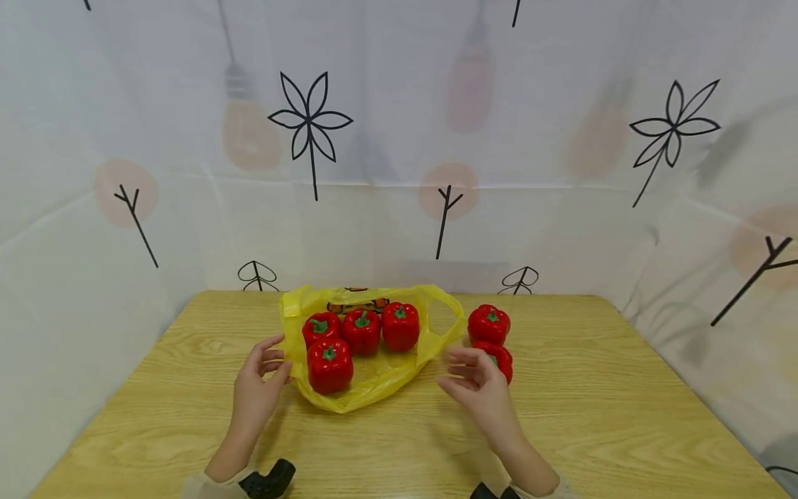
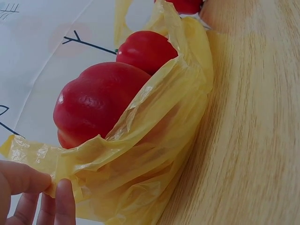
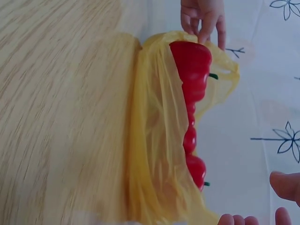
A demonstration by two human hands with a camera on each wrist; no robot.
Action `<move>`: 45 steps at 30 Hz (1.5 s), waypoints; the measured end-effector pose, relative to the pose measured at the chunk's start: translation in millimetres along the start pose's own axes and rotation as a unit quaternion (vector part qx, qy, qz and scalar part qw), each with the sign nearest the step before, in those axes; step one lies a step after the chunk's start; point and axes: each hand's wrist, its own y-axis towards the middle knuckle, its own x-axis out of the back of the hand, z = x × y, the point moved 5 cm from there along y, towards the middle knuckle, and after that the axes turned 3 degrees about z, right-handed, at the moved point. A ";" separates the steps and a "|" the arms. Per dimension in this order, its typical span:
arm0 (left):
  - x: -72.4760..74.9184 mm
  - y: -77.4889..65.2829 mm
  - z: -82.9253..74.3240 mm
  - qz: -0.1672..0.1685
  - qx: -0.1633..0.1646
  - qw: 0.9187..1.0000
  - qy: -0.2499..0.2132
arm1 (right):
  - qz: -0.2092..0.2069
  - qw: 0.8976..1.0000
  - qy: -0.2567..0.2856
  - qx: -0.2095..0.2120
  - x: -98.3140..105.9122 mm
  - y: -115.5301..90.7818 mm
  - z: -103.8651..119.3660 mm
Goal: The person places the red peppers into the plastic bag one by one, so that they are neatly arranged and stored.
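A yellow plastic bag [image 1: 386, 391] lies spread with its mouth facing up, and several red bell peppers [image 1: 330, 365] sit inside it. At its left side my left hand [image 1: 260, 381] pinches the rim between thumb and fingers, as the left wrist view shows at the bag edge [image 2: 70, 161]. My right hand [image 1: 485, 391] hovers by the right side of the bag, thumb and fingers apart with nothing between them. Behind that hand are two more peppers outside the bag: the rear one [image 1: 489, 324] shows fully, while the front one [image 1: 503, 364] is partly hidden.
The light wooden table [image 1: 598, 416] extends to both sides of the bag. A pale cloth [image 1: 386, 229] with flower and twig drawings hangs behind the table. The bag's loop handle [image 1: 458, 322] stands at its right, close to the loose peppers.
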 end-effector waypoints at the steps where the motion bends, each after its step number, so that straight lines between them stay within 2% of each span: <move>1: 0.0 0.1 0.1 0.001 -0.001 1.000 -0.002 | -0.004 1.000 -0.004 -0.003 2.4 -0.5 -0.3; 14: -0.2 0.2 0.2 0.003 0.000 1.000 -0.005 | -0.026 0.999 -0.024 -0.010 27.0 -4.8 -3.4; 38: 0.3 0.8 1.3 -0.001 0.006 1.000 -0.020 | -0.034 0.991 -0.117 -0.061 68.9 2.2 -16.5; 45: -0.3 -0.1 -1.1 -0.001 -0.009 0.999 -0.030 | -0.035 0.988 -0.138 -0.056 79.2 3.8 -20.5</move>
